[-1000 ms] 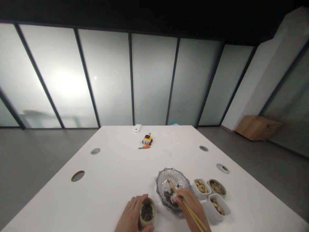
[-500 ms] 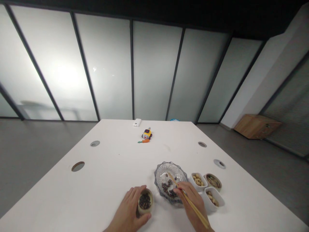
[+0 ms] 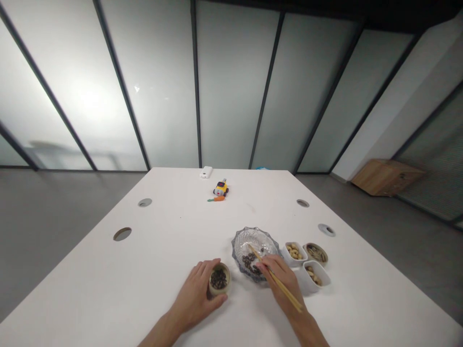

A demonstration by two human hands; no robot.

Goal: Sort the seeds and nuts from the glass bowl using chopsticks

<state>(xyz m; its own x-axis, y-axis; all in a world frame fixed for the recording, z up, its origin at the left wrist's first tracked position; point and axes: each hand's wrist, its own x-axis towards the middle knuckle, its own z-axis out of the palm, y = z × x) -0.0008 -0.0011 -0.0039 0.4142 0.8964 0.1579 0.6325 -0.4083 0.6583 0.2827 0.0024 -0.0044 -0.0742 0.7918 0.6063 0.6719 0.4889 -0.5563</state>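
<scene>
My left hand (image 3: 198,295) is wrapped round a small round cup (image 3: 219,279) of dark seeds or beans that stands on the white table. Pinched in my right hand (image 3: 282,280) is a pair of chopsticks (image 3: 289,295). Their tips reach over a scalloped glass bowl (image 3: 239,246), where dark brown beans (image 3: 249,260) lie toward the near side. The fingers of my right hand hover at the bowl's near right edge and hide part of it. Whether the tips hold a bean cannot be made out.
Right of the bowl stand two white dishes of nuts (image 3: 294,252) (image 3: 314,274) and a round cup of striped seeds (image 3: 316,253). Farther back lie a toy car (image 3: 220,188), a toy carrot (image 3: 218,198) and a white box (image 3: 206,172). The table (image 3: 173,246) has several round holes.
The view has tilted down, so everything sits higher in the picture. The chopstick tips have shifted slightly left inside the bowl. My left hand still holds the cup.
</scene>
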